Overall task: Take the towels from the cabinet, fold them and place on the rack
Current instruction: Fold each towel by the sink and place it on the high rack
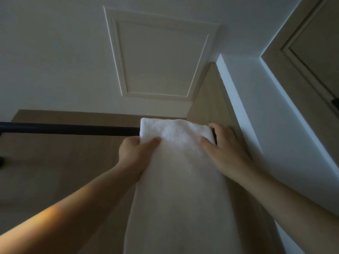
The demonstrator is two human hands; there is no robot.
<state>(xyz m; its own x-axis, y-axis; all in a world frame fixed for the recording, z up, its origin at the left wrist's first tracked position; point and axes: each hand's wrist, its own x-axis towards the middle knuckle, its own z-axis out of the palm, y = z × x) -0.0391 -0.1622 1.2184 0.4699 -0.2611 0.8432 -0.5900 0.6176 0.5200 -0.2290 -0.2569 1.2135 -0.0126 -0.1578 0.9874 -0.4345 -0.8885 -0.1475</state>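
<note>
A white folded towel (176, 173) hangs over the right end of a black rack bar (69, 129), its long front flap dropping toward me. My left hand (135, 154) grips the towel's left edge just below the bar, thumb on the front. My right hand (225, 149) holds the towel's right edge near the top, thumb on the front and fingers reaching behind, beside the wall corner. The bar's right end is hidden under the towel.
The camera looks up at a beige wall panel (55, 176) behind the bar and a white ceiling with a framed hatch (161, 61). A white wall (275, 125) and a door frame (311, 52) stand close on the right. A bar bracket (1, 161) shows at far left.
</note>
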